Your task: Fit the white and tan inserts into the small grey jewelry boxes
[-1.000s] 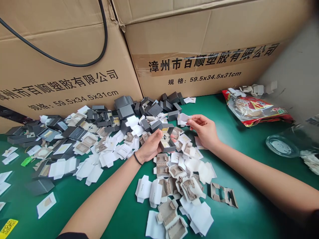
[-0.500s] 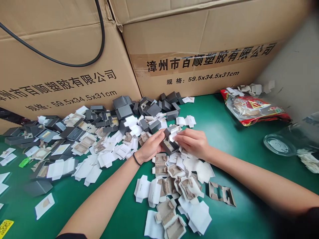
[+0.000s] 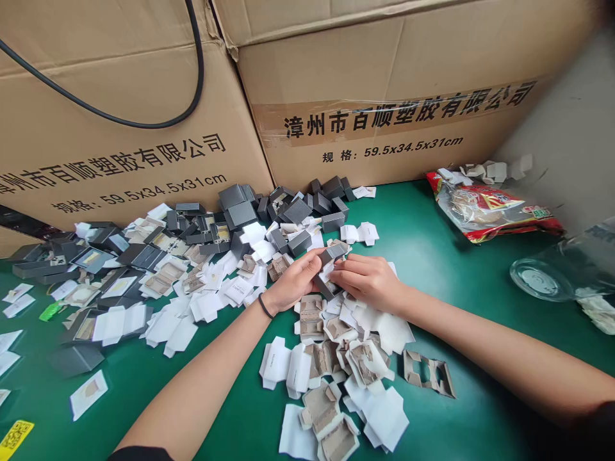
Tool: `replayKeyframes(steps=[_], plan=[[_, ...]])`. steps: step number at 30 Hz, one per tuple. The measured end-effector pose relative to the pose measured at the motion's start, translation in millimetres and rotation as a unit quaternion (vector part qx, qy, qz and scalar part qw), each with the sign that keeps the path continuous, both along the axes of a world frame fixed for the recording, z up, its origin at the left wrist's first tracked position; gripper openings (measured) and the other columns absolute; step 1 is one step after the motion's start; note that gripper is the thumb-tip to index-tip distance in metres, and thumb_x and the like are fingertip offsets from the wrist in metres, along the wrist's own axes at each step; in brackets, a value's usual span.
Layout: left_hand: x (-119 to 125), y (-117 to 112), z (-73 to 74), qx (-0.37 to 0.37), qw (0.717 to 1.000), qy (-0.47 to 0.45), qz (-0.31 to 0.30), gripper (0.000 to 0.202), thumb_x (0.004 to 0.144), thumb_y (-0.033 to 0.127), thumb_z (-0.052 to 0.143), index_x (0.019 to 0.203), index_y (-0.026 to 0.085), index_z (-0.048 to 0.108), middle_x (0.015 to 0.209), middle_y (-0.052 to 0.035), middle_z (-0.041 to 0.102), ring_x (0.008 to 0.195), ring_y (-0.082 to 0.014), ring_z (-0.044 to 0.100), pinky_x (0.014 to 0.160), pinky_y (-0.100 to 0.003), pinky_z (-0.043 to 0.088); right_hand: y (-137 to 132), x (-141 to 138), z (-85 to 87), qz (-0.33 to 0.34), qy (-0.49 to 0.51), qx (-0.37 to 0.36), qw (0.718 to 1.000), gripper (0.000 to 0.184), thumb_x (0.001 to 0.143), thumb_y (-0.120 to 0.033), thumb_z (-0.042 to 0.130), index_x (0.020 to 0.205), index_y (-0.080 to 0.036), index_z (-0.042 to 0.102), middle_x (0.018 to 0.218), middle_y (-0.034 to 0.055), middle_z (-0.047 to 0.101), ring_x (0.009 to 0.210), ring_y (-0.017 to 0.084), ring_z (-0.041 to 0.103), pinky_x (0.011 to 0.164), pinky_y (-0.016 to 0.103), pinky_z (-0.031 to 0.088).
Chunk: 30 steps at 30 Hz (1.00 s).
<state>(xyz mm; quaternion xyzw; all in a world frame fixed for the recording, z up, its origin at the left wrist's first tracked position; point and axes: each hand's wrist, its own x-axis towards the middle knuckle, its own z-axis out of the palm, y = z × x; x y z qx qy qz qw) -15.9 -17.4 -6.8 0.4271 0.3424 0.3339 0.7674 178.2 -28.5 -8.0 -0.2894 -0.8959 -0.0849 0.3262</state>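
Observation:
A small dark grey hinged box (image 3: 332, 254) stands open and tilted in my left hand (image 3: 295, 279), with the thumb along its near side. My right hand (image 3: 369, 282) reaches into the box from the right, fingers closed at a white card insert (image 3: 325, 272). The fingers hide most of that insert. Below my hands lies a heap of folded white and grey-brown card inserts (image 3: 336, 365). More dark boxes (image 3: 240, 208) are piled beyond my hands, many of them open, with white card pieces (image 3: 206, 298) among them to the left.
Two large cardboard cartons (image 3: 384, 70) stand behind the green tabletop (image 3: 480, 282). A red and clear food packet (image 3: 490, 208) and a clear plastic jar (image 3: 542, 275) lie at the right. A black cable (image 3: 144, 123) hangs at upper left. One torn card frame (image 3: 427, 374) lies right of the heap.
My right fingers have gone from holding the white insert above the box to down inside it. The box is tipped a little more upright in my left hand.

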Motion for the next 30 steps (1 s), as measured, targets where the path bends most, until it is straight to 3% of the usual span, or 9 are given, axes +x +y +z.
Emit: replayKeyframes(steps=[6,12,21,26,30], plan=[[1,-1,5.7,0.028,0.998,0.052,-0.024,0.054,0.083,0.049,0.051,0.132,0.027,0.043,0.115,-0.0056,0.056,0.096,-0.0183,0.053,0.075,-0.029,0.049,0,-5,1.8,-0.022,-0.009,-0.012,1.000,0.021,0.088,-0.017,0.048,0.074,-0.018,0.063,0.064,-0.0007,0.059,0.064,0.010,0.049,0.051,0.025,0.025],[2,-1,6.4,0.044,0.996,0.069,-0.028,0.058,0.080,0.053,0.052,0.131,0.026,0.045,0.111,-0.0054,0.056,0.092,-0.0176,0.052,0.074,-0.029,0.049,-1,-5,4.6,-0.028,-0.050,-0.026,0.998,0.021,0.088,-0.016,0.047,0.075,-0.018,0.063,0.065,-0.0008,0.059,0.064,0.010,0.049,0.050,0.027,0.020],[2,2,-1.0,0.023,0.997,0.071,0.017,0.059,0.077,0.055,0.056,0.126,0.022,0.047,0.088,-0.0024,0.054,0.074,-0.0126,0.049,0.067,-0.028,0.050,0,-4,5.8,0.000,-0.097,-0.065,0.993,0.022,0.085,-0.009,0.047,0.095,-0.018,0.064,0.081,0.0023,0.066,0.077,0.014,0.057,0.057,0.024,0.034],[3,2,-4.5,-0.002,0.996,0.061,0.067,0.067,0.078,0.057,0.052,0.134,0.025,0.034,0.106,-0.0065,0.056,0.082,-0.0165,0.054,0.068,-0.031,0.051,-1,-3,2.6,0.009,-0.093,-0.084,0.992,0.034,0.080,-0.003,0.045,0.106,-0.017,0.062,0.097,0.0052,0.067,0.088,0.016,0.060,0.066,0.024,0.042],[2,-1,-0.4,0.035,0.996,0.076,0.036,0.073,0.076,0.059,0.054,0.135,0.024,0.032,0.115,-0.0098,0.055,0.087,-0.0195,0.056,0.068,-0.031,0.050,-1,-2,-2.5,0.002,-0.071,-0.088,0.994,0.040,0.076,-0.001,0.043,0.109,-0.017,0.061,0.101,0.0057,0.067,0.086,0.016,0.060,0.062,0.023,0.043]])
